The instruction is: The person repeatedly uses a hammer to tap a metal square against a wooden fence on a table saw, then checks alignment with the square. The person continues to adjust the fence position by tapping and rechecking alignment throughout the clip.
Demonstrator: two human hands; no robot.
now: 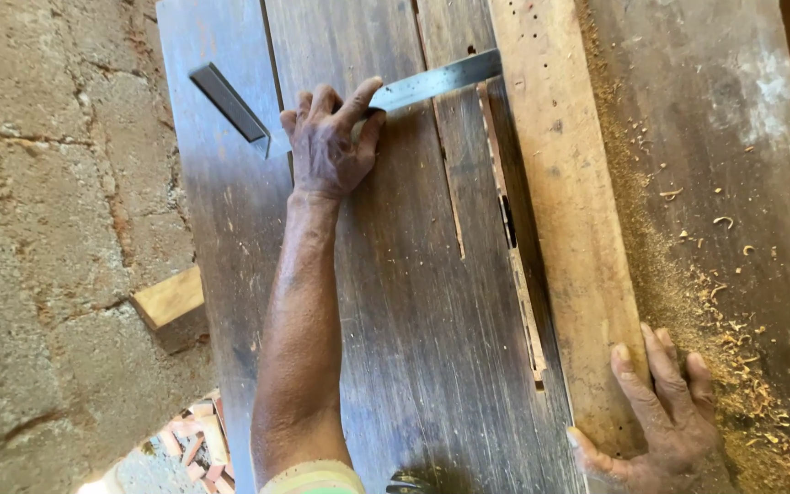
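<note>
My left hand (329,139) presses down flat on a metal try square (432,82), fingers spread over its steel blade where it crosses a dark wooden plank (395,302). The square's dark stock (229,102) lies against the plank's left edge. My right hand (665,416) rests at the lower right, fingers laid over the near end of a lighter, pale wooden board (564,210) that runs lengthwise beside the dark plank. Neither hand grips a tool by a handle.
Sawdust and curled shavings (733,366) lie along the workbench top (733,137) on the right. A rough stone or concrete wall (48,229) fills the left. A small wood block (168,297) sticks out under the plank's left edge. Bricks (198,444) lie below.
</note>
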